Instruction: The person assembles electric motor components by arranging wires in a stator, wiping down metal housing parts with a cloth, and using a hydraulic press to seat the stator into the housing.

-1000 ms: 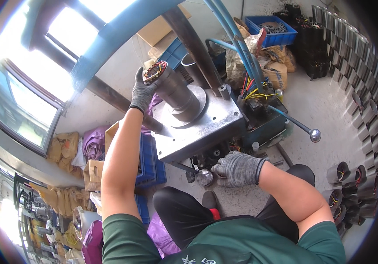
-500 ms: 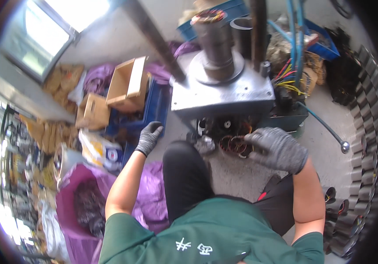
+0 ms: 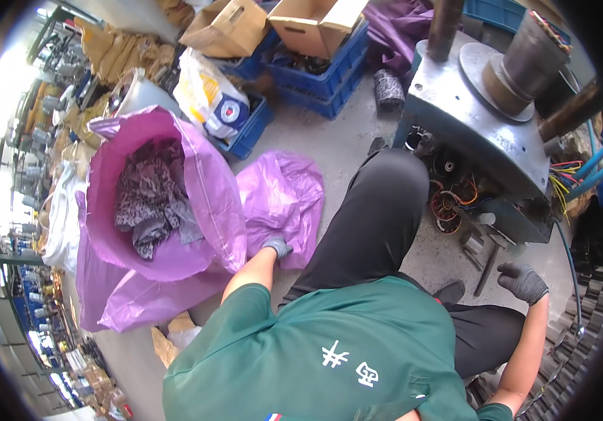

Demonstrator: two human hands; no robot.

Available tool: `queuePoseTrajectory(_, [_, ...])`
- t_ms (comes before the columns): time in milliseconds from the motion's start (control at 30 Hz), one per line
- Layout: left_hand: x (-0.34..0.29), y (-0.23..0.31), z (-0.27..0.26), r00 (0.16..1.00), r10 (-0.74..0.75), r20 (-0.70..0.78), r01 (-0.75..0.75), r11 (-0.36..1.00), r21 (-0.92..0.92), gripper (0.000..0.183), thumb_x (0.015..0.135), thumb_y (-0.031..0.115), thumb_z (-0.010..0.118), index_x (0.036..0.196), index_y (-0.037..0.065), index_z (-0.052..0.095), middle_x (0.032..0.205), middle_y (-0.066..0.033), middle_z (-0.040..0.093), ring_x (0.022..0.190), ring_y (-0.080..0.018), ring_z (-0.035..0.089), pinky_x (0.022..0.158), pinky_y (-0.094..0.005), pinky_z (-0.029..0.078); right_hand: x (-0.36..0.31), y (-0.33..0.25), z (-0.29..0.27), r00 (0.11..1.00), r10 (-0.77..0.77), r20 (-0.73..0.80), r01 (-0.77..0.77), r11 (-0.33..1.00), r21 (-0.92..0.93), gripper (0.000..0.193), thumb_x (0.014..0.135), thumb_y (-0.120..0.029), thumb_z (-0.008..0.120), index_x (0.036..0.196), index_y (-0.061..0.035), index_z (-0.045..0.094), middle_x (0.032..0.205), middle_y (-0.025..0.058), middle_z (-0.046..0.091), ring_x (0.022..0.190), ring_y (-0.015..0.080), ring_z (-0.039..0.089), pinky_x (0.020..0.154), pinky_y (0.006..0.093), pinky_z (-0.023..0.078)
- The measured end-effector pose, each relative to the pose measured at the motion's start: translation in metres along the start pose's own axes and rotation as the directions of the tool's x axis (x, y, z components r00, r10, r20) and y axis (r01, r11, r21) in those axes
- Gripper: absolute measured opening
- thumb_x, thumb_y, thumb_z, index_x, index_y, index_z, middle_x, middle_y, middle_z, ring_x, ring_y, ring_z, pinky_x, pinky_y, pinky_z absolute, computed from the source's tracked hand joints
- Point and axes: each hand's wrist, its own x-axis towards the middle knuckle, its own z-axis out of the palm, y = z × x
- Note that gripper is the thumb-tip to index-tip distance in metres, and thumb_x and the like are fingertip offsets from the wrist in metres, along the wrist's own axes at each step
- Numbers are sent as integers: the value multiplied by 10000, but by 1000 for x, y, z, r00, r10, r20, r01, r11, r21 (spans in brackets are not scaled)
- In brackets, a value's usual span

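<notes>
My left hand (image 3: 278, 247), in a grey knitted glove, is low beside the crumpled purple plastic bag (image 3: 284, 193) on the floor. Its fingers are mostly hidden, so I cannot tell whether they grip the plastic. Just left of it stands a large open purple sack (image 3: 207, 189) holding crumpled dark speckled sheeting (image 3: 151, 186). My right hand (image 3: 524, 282), gloved in grey too, hangs over the floor at the right, loosely curled with thumb and fingers apart and nothing seen between them. Nearest to it lies a dark metal bar (image 3: 487, 270).
A metal press table (image 3: 470, 105) with a motor stator (image 3: 533, 56) on it stands at the upper right. Coils of coloured wire (image 3: 449, 210) lie beneath. Blue crates (image 3: 329, 84) with cardboard boxes (image 3: 231, 28) stand at the back. Stacked grey cores (image 3: 596, 316) line the right edge.
My view has swung left, bringing the purple sack nearer the middle. My left hand has come down to the purple plastic; my right hand has moved away from the wire coils.
</notes>
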Motion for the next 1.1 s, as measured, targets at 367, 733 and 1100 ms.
queuePoseTrajectory(367, [77,106,-19,997,-20,-78,-71,243,-967,538,1026,349,610,1509,158,471,1096,-115,706,808,-267,713,633,-417,555,44,125,-2,738,124,-664,492,575,654,600,910,125,594,1468,-92,553,1486,88,575,1150,216,655,890,336,578])
queuePoseTrajectory(733, [100,19,-92,307,-665,-681,292,747,-597,727,911,180,716,1570,91,423,1594,-178,431,1441,-369,437,1201,-441,353,54,117,1,627,-159,-763,327,942,73,499,836,187,452,1264,15,641,1246,113,711,1202,204,663,1091,335,466])
queuePoseTrajectory(1100, [4,18,-173,774,-21,-633,116,987,108,342,878,267,722,1167,87,755,1244,-168,737,1188,-338,698,1027,-429,546,54,125,11,839,9,-543,302,823,481,315,956,77,593,1251,-7,668,1106,68,700,997,166,667,945,310,538])
